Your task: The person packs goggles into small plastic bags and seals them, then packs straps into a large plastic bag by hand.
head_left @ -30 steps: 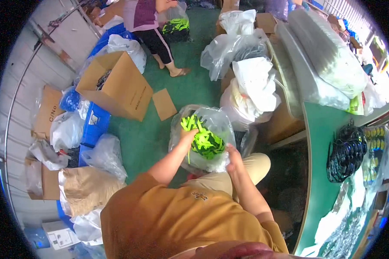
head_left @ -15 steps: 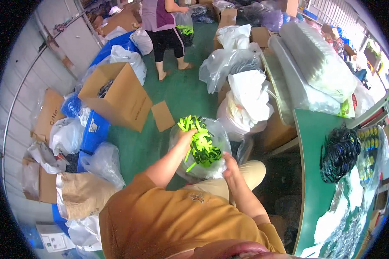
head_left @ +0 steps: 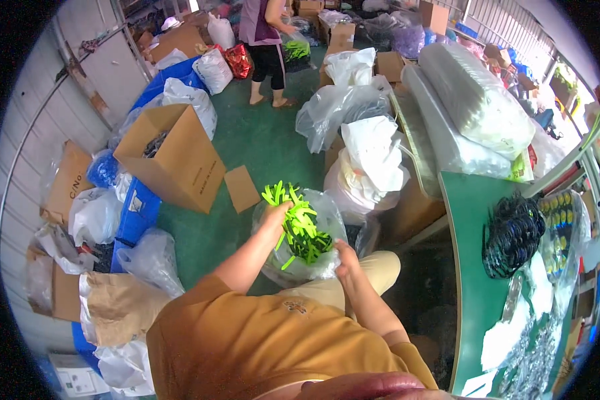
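Observation:
A bundle of neon-green and black strips lies in the mouth of a clear plastic bag in front of my lap. My left hand is closed round the upper left part of the bundle, and green ends stick out above and below the fist. On the other side, my right hand pinches the bag's right edge beside the strips. The exact kind of strip cannot be made out, and the bag's lower part is hidden under the bundle.
An open cardboard box stands left, near a flat cardboard piece. White sacks stand ahead to the right. A green table at right carries a black coiled bundle. Another person stands at the far end.
The whole view has shifted slightly, with most things now further left. The person at the back has turned and moved right, beside the far green strips. My hands keep their hold.

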Action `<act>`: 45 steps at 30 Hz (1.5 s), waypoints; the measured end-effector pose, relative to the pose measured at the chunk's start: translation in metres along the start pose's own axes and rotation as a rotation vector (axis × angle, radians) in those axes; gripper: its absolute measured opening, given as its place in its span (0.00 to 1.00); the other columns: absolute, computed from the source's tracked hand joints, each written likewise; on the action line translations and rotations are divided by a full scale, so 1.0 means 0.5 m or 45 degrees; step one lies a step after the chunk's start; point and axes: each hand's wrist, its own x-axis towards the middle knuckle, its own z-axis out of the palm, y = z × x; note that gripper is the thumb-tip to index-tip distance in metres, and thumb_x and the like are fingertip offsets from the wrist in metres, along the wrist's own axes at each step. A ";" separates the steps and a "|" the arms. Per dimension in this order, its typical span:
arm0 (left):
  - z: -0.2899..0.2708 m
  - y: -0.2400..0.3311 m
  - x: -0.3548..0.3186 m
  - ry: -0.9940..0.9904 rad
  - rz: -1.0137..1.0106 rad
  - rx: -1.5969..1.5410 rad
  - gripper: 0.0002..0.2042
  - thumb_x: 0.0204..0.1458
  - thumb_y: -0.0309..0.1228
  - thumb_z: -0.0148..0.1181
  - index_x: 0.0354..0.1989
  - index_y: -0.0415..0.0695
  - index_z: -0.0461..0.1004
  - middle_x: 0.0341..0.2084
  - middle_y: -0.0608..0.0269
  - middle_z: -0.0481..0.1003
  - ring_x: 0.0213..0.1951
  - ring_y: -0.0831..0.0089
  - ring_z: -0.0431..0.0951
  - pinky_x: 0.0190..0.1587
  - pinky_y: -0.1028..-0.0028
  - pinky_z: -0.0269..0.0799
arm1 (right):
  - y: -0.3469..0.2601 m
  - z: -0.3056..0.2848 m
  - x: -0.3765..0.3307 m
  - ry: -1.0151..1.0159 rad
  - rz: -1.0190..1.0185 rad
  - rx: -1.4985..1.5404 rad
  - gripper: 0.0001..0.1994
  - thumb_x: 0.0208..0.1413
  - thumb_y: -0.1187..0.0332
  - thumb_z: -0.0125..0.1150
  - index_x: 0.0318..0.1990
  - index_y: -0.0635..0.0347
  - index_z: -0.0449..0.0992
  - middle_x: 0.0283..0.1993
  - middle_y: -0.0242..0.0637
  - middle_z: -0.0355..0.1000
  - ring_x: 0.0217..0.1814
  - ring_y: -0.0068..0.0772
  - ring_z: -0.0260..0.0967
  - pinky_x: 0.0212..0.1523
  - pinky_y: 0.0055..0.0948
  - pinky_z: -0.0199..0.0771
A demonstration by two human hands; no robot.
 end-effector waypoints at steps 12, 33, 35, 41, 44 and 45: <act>-0.037 -0.093 0.067 0.080 0.086 0.089 0.10 0.52 0.25 0.63 0.42 0.38 0.78 0.34 0.58 0.80 0.34 0.67 0.81 0.37 0.67 0.79 | 0.010 0.005 -0.011 -0.079 0.032 -0.028 0.15 0.62 0.70 0.50 0.54 0.61 0.73 0.46 0.42 0.75 0.44 0.42 0.75 0.45 0.41 0.79; -0.038 -0.112 0.100 0.008 -0.145 -0.202 0.11 0.56 0.27 0.61 0.47 0.40 0.77 0.40 0.58 0.81 0.40 0.64 0.82 0.43 0.61 0.81 | 0.021 -0.038 0.036 -0.018 0.050 0.003 0.14 0.60 0.72 0.53 0.54 0.57 0.71 0.44 0.40 0.74 0.43 0.41 0.73 0.43 0.44 0.78; -0.049 -0.093 0.121 -0.040 -0.185 -0.243 0.11 0.57 0.31 0.60 0.46 0.41 0.78 0.40 0.59 0.81 0.40 0.65 0.82 0.44 0.62 0.80 | 0.016 -0.026 0.025 -0.014 0.031 0.016 0.14 0.60 0.72 0.53 0.53 0.57 0.71 0.43 0.40 0.74 0.42 0.41 0.73 0.42 0.44 0.78; -0.043 0.103 0.066 -0.287 -0.355 -0.507 0.12 0.57 0.34 0.61 0.45 0.42 0.79 0.39 0.58 0.82 0.39 0.63 0.83 0.44 0.61 0.80 | -0.005 0.002 -0.003 0.018 0.069 -0.010 0.14 0.60 0.72 0.52 0.54 0.56 0.71 0.44 0.41 0.74 0.41 0.42 0.74 0.41 0.45 0.80; 0.024 0.269 -0.056 -0.147 -0.119 -0.231 0.13 0.57 0.36 0.60 0.47 0.44 0.78 0.40 0.59 0.82 0.40 0.62 0.83 0.45 0.60 0.80 | -0.001 -0.003 0.001 0.003 0.073 -0.020 0.15 0.60 0.72 0.52 0.54 0.55 0.71 0.44 0.40 0.74 0.41 0.42 0.74 0.41 0.44 0.80; 0.005 0.296 -0.044 -0.270 -0.029 -0.238 0.14 0.56 0.37 0.60 0.47 0.44 0.78 0.41 0.59 0.82 0.41 0.63 0.82 0.46 0.60 0.79 | -0.001 0.002 0.004 0.004 0.076 -0.035 0.15 0.60 0.72 0.52 0.54 0.55 0.71 0.44 0.40 0.74 0.41 0.41 0.74 0.40 0.44 0.80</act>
